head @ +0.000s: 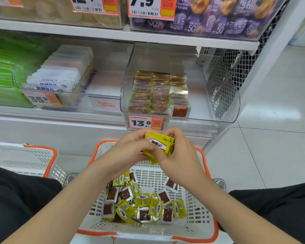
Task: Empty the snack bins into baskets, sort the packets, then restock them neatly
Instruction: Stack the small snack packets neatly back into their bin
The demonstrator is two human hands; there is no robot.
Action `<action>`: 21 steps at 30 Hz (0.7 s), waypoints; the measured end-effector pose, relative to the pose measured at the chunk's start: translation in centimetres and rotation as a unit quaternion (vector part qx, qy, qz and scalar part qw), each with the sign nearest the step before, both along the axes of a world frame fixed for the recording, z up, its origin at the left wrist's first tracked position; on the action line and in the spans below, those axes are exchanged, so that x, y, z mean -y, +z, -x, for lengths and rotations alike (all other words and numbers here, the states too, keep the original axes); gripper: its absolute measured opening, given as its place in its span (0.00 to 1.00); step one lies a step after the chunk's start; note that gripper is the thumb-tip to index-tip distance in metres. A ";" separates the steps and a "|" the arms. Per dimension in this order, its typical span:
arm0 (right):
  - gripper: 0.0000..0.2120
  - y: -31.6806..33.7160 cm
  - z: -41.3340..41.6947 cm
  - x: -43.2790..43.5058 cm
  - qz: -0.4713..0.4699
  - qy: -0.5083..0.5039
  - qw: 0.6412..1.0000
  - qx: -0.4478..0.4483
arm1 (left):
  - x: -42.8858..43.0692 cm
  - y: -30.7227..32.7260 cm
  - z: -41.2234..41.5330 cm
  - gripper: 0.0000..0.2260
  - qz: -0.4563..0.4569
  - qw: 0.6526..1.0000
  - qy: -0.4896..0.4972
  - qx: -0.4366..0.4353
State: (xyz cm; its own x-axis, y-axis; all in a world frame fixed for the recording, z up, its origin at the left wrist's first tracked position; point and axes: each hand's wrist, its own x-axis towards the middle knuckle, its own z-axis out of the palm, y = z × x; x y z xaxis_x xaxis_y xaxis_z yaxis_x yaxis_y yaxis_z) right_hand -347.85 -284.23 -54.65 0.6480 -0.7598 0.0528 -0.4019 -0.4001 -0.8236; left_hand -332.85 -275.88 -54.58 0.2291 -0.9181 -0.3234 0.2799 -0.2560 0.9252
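Overhead, a white shelf (148, 37) spans the view, carrying clear bins of snacks. Below it, between the person's knees, sits a white basket (197, 217) with an orange rim; a second basket (16, 155) of the same kind stands just to its left. On the lower shelf, a clear bin (218, 95) holds rows of packets (158, 92) stood on edge at its left side, with a 13.8 price tag (144, 122) on its front. A heap of loose packets (141, 203), yellow and brown, lies on the basket floor. Above the basket, the left hand (128, 152) and right hand (180, 155) meet, the fingers of both curled round a small stack of yellow packets (158, 143).
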 end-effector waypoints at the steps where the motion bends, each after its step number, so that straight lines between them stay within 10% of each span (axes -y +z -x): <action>1: 0.17 0.6 0.2 0.0 -0.050 -0.017 0.998 0.031 | 0.1 0.3 0.1 0.14 0.015 1.000 -0.007 -0.005; 6: 0.37 4.1 2.7 2.7 -0.202 0.169 0.959 0.105 | 0.8 2.1 -0.9 0.20 0.031 0.994 0.036 -0.095; 14: 0.18 4.6 2.6 5.3 0.074 0.158 0.977 0.126 | 3.2 5.5 0.0 0.18 0.014 0.998 0.024 -0.048; 17: 0.14 5.5 2.2 7.0 0.036 0.060 0.983 0.167 | 4.4 6.0 0.2 0.25 0.015 0.977 0.097 0.187; 21: 0.15 6.3 2.1 12.8 0.178 -0.026 0.984 0.014 | 5.6 5.0 -0.1 0.15 0.081 0.802 0.078 0.586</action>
State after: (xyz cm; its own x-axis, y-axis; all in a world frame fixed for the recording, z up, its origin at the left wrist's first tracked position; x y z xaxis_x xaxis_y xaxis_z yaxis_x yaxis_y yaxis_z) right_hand -349.96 -297.02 -48.39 0.6040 -0.7215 0.3385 -0.4084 -0.6449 -0.6460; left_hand -332.73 -281.44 -49.63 0.4056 -0.8567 0.3188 -0.7899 -0.1530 0.5938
